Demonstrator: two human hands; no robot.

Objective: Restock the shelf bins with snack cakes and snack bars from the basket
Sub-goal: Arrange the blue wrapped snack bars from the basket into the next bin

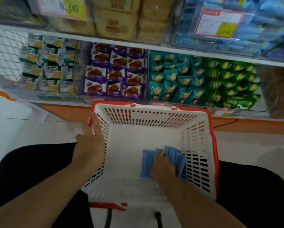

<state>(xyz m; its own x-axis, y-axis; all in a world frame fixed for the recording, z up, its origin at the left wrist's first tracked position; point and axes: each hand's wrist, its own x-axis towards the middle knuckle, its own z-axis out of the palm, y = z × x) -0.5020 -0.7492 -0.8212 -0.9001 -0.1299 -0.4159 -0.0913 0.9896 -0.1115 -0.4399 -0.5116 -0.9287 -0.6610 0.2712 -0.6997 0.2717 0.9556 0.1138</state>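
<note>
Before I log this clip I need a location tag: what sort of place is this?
Most likely a small grocery or snack shop: shelf bins of wrapped snack cakes, price cards clipped to them, and a red-rimmed shopping basket on the floor.

floor [22,129]: pale tile | shelf base [253,125]: orange | light: even

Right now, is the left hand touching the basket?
Touching. The head view shows the left hand gripping the basket at its left rim, fingers curled over the red edge.
</note>
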